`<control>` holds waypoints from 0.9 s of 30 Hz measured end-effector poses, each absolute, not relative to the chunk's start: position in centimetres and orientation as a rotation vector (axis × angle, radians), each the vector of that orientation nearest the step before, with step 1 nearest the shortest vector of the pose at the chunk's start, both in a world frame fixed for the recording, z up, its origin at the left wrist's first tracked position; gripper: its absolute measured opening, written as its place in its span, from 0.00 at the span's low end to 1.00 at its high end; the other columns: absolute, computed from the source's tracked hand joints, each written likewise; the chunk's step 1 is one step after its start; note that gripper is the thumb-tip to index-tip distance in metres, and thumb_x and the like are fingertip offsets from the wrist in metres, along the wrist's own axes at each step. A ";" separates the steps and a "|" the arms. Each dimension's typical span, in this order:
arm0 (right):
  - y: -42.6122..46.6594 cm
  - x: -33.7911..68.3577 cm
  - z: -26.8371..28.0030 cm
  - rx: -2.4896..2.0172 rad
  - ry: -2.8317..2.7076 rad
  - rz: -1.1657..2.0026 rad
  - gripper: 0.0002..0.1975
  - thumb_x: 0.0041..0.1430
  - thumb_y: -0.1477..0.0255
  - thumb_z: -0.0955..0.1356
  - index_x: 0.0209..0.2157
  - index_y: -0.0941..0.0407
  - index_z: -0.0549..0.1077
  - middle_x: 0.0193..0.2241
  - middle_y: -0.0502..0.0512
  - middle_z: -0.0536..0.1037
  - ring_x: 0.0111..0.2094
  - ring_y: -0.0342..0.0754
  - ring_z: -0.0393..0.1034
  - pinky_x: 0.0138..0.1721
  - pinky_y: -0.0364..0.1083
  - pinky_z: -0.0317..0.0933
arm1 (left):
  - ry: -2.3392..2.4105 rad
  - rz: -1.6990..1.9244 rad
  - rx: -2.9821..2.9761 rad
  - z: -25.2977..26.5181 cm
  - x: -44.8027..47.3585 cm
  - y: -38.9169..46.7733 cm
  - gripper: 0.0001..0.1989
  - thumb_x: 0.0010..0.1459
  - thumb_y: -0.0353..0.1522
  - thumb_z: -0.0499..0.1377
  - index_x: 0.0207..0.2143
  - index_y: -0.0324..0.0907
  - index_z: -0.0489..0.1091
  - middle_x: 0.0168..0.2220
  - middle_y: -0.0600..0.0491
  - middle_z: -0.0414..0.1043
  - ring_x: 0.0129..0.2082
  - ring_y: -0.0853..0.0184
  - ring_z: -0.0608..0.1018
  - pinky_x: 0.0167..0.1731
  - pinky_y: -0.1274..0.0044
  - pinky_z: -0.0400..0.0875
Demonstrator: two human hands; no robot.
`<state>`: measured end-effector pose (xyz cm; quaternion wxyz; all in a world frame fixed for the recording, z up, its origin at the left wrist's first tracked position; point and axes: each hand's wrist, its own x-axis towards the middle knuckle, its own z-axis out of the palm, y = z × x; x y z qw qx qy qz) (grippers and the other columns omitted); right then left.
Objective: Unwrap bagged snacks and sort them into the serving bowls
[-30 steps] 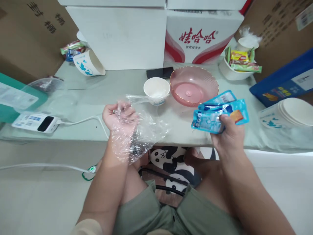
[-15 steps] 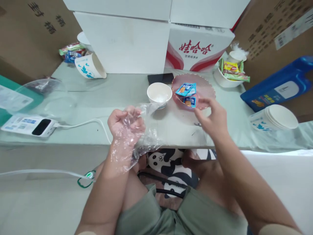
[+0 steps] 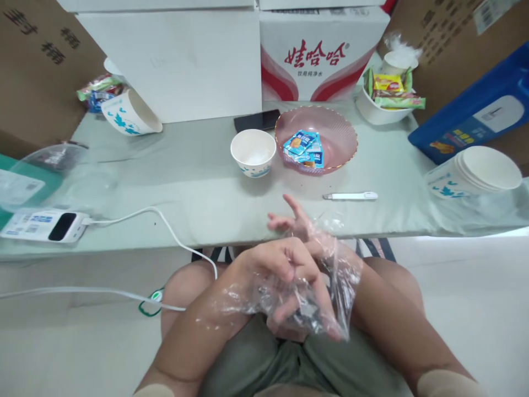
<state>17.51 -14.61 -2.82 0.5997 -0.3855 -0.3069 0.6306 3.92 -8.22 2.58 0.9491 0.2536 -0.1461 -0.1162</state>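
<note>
In the head view, my left hand (image 3: 289, 270) is low in front of the table edge, inside a clear plastic glove (image 3: 308, 303). Some of its fingers stretch apart toward the lower right, while others are bent. My right hand (image 3: 301, 223) crosses behind it, fingers spread toward the upper left, with nothing visible in them. Loose plastic overlaps the right wrist; whether it clings there I cannot tell. Beyond the hands stand a white paper bowl (image 3: 253, 150) and a pink fluted bowl (image 3: 339, 140) holding several blue sachets (image 3: 303, 144). A white-handled tool (image 3: 351, 196) lies in front of the pink bowl.
A phone (image 3: 258, 120) lies behind the paper bowl. Stacked paper cups (image 3: 450, 179), a blue bottle (image 3: 475, 113) and a snack bowl (image 3: 382, 113) are at right. A tipped cup (image 3: 128, 113) and a power bank (image 3: 61, 227), its white cable (image 3: 165, 219) trailing over the edge, are at left.
My right hand has left the pink bowl and come back beside my left hand. The gloved left hand has moved right and lower, its fingers uncurling. The view has shifted, and the white-handled tool is uncovered.
</note>
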 end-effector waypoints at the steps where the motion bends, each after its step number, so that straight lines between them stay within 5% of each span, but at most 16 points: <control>1: -14.8 17.7 -2.5 -0.856 -0.732 1.539 0.43 0.35 0.64 0.83 0.56 0.47 0.72 0.28 0.44 0.80 0.44 0.50 0.80 0.57 0.56 0.67 | -0.328 -0.228 0.528 2.8 3.7 -7.9 0.24 0.48 0.44 0.64 0.12 0.42 0.57 0.23 0.44 0.79 0.15 0.59 0.77 0.20 0.68 0.73; 4: -15.4 18.7 -1.9 -0.875 -0.698 1.606 0.20 0.45 0.57 0.80 0.34 0.53 0.76 0.17 0.41 0.71 0.21 0.43 0.73 0.32 0.46 0.73 | -0.127 0.089 0.658 4.1 1.8 -5.4 0.22 0.50 0.41 0.64 0.15 0.42 0.57 0.25 0.44 0.80 0.09 0.66 0.70 0.13 0.73 0.65; 7: -15.8 20.3 -1.7 -1.014 -0.539 1.390 0.23 0.43 0.51 0.79 0.23 0.53 0.70 0.12 0.39 0.64 0.11 0.39 0.59 0.20 0.43 0.65 | 0.476 0.558 0.942 5.4 -0.2 -1.9 0.16 0.41 0.29 0.68 0.24 0.43 0.61 0.30 0.50 0.80 0.17 0.66 0.76 0.16 0.76 0.65; 9: -15.7 21.1 -1.8 -1.119 -0.459 1.203 0.22 0.45 0.51 0.78 0.23 0.53 0.70 0.10 0.37 0.57 0.10 0.38 0.55 0.20 0.43 0.66 | 0.845 1.040 0.989 5.5 -0.8 -0.1 0.21 0.37 0.19 0.65 0.31 0.46 0.61 0.32 0.59 0.77 0.23 0.70 0.78 0.20 0.80 0.65; 11: -15.5 21.7 -2.1 -1.227 -0.409 1.028 0.20 0.48 0.52 0.77 0.24 0.53 0.72 0.11 0.37 0.55 0.11 0.38 0.57 0.21 0.42 0.65 | 0.998 1.203 0.885 5.0 -0.8 0.9 0.22 0.40 0.19 0.65 0.33 0.47 0.62 0.34 0.61 0.74 0.31 0.69 0.80 0.27 0.79 0.71; 14: -15.2 22.0 -2.4 -1.287 -0.360 0.904 0.19 0.51 0.52 0.74 0.26 0.54 0.75 0.13 0.40 0.57 0.13 0.38 0.58 0.21 0.41 0.64 | 1.006 0.846 0.753 3.5 0.1 0.9 0.15 0.48 0.32 0.68 0.36 0.46 0.66 0.38 0.54 0.74 0.39 0.62 0.80 0.34 0.71 0.78; 17: -15.1 21.9 -2.3 -1.287 -0.373 0.908 0.22 0.53 0.48 0.71 0.30 0.54 0.76 0.18 0.44 0.65 0.15 0.39 0.62 0.19 0.42 0.63 | 0.972 0.503 0.695 2.0 1.6 0.1 0.22 0.49 0.40 0.69 0.43 0.44 0.66 0.40 0.47 0.75 0.38 0.58 0.82 0.33 0.69 0.80; 22: -15.3 22.2 -1.6 -1.381 -0.380 0.932 0.24 0.52 0.45 0.70 0.32 0.54 0.76 0.19 0.45 0.68 0.14 0.39 0.60 0.12 0.40 0.47 | 0.949 0.552 0.893 1.0 2.6 -0.7 0.47 0.39 0.19 0.70 0.58 0.56 0.55 0.47 0.51 0.73 0.30 0.71 0.80 0.23 0.84 0.70; 27: -15.6 23.4 -1.8 -1.596 -0.399 0.919 0.19 0.51 0.52 0.73 0.28 0.55 0.75 0.12 0.42 0.66 0.11 0.37 0.51 0.13 0.39 0.43 | 0.933 0.938 1.101 1.9 1.2 0.1 0.36 0.38 0.13 0.60 0.47 0.52 0.64 0.44 0.55 0.74 0.28 0.77 0.74 0.19 0.89 0.61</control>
